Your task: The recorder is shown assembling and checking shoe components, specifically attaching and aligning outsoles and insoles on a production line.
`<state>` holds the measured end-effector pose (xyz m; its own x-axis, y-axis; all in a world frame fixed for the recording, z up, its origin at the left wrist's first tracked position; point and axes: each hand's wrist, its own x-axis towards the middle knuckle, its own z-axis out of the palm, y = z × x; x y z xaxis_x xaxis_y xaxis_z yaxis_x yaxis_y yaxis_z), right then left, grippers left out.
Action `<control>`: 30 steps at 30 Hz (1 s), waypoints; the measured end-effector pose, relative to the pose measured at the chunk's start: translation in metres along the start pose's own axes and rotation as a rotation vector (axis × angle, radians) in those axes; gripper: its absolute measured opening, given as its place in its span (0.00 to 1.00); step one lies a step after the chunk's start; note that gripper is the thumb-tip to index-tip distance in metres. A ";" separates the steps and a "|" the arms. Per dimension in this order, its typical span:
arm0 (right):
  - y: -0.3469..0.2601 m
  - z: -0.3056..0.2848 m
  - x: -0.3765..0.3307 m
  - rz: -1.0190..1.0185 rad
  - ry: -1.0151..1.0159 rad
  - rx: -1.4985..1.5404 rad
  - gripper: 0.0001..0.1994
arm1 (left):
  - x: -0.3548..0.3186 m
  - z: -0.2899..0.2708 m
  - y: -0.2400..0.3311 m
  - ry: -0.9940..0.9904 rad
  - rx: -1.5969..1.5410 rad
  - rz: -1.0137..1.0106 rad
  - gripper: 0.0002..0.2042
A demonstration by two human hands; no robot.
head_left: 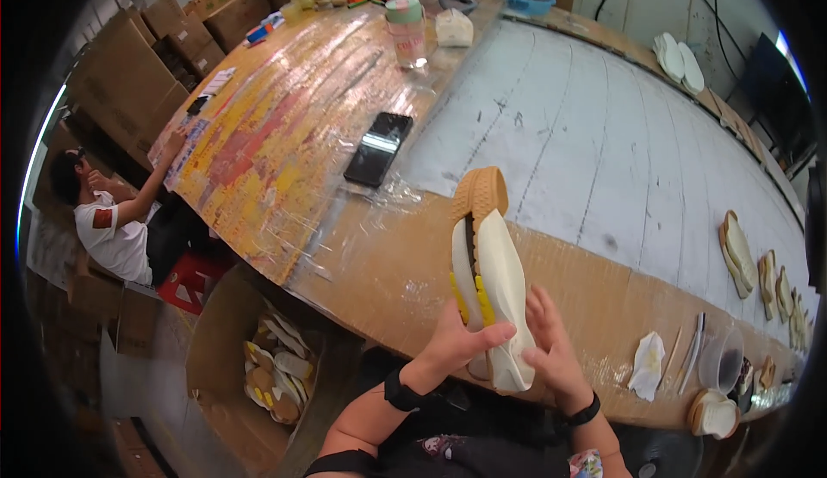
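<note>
Holding a cream shoe sole [493, 284] upright above the desk [379, 271], the left hand [457, 340] has its grip closed around the lower end while the right hand [551, 349] rests open fingers against the side. A steady left grip would likely help the right hand press along the edge evenly
</note>
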<state>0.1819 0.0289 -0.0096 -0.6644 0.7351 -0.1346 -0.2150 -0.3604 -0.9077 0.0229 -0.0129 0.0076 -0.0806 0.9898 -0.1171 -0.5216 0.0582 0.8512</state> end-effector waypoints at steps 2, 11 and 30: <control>-0.002 0.003 0.009 -0.127 -0.021 0.158 0.48 | -0.007 0.003 -0.001 -0.010 0.037 -0.014 0.30; -0.013 0.019 0.018 -0.071 -0.065 0.129 0.47 | -0.011 0.000 -0.003 -0.046 0.281 -0.094 0.35; 0.000 0.031 0.003 -0.107 0.173 0.253 0.44 | -0.019 -0.014 -0.013 -0.107 0.405 0.064 0.35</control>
<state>0.1581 0.0136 0.0023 -0.5015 0.8555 -0.1288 -0.4626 -0.3910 -0.7957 0.0188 -0.0346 -0.0082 -0.0023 0.9998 -0.0220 -0.1410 0.0214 0.9898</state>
